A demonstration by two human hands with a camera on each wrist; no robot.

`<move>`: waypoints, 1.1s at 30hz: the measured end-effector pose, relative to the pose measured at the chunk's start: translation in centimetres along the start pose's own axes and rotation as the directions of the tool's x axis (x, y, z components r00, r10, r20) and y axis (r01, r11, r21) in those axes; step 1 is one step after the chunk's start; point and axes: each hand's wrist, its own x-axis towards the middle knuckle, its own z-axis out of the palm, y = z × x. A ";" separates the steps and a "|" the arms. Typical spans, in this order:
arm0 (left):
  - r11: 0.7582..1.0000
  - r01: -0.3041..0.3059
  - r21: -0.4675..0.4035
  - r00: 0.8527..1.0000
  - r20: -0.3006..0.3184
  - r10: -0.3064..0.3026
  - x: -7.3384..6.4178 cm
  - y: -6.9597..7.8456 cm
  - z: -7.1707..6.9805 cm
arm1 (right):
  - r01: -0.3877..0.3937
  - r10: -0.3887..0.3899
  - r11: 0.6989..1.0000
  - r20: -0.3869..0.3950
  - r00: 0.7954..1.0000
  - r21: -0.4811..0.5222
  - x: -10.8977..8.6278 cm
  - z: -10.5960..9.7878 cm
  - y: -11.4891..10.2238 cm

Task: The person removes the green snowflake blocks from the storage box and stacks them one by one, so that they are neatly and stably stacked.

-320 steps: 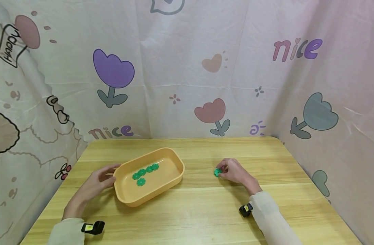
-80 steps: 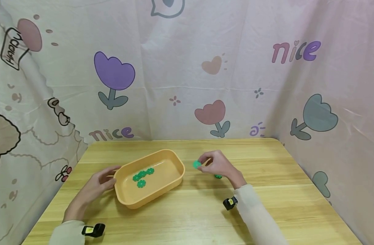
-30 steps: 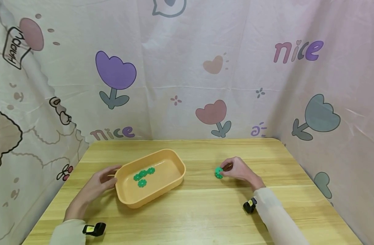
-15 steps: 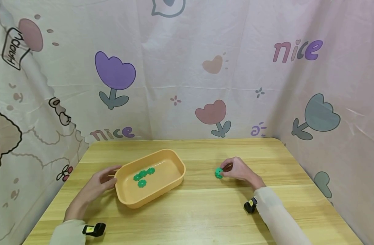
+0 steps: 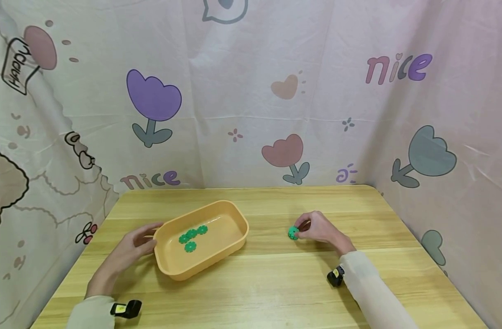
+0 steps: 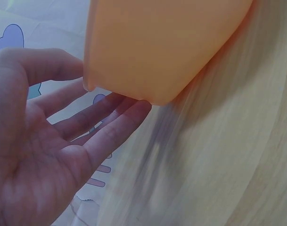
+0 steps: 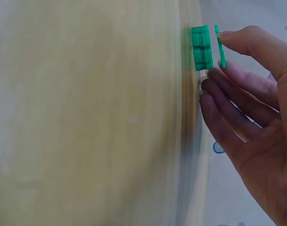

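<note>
My right hand (image 5: 318,227) pinches a green flower-shaped disc (image 7: 220,46) between thumb and finger. In the right wrist view that disc stands a narrow gap away from a stack of green discs (image 7: 202,47), its face parallel to them. My other right fingertips are close beside the stack; whether they touch it I cannot tell. At the left end of the yellow tray (image 5: 230,249), my left hand (image 5: 127,246) touches the outside wall with fairly straight fingers, thumb by the rim. Several green discs (image 5: 190,246) lie inside the tray.
The tray and the stack stand apart on a light wooden table (image 5: 259,283). A patterned curtain (image 5: 218,114) hangs behind the table and along both sides. Small black cameras are strapped at both sleeves.
Since 10.7 s ago, the tray holds fewer discs. My right hand, which carried a disc near the tray 2.7 s ago, has moved right to the stack and stays there. My left hand has hardly moved.
</note>
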 end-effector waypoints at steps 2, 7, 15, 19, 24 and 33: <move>1.000 0.003 -0.001 1.000 -0.001 -0.003 0.0 0.0 0.0 | 0.003 -0.003 1.000 0.000 1.000 -0.007 0.0 0.0 0.0; 1.000 0.011 -0.003 1.000 -0.003 -0.011 0.1 0.0 0.1 | 0.015 -0.015 1.000 0.002 1.000 -0.016 0.1 0.1 0.0; 1.000 0.018 0.001 1.000 -0.003 -0.018 0.0 0.1 0.1 | 0.014 -0.014 0.999 0.000 1.000 -0.038 0.2 0.1 0.2; 1.000 0.024 0.019 1.000 -0.007 -0.024 0.0 0.1 0.0 | 0.013 -0.013 0.999 -0.002 1.000 -0.042 0.2 0.2 0.3; 0.999 0.036 0.039 0.999 -0.012 -0.036 -0.1 0.3 0.0 | 0.009 -0.009 0.999 -0.001 1.000 -0.039 0.2 0.3 0.2; 0.998 0.050 0.042 0.999 -0.013 -0.049 -0.2 0.4 0.0 | 0.019 -0.019 0.999 -0.009 1.000 -0.041 0.2 0.3 0.2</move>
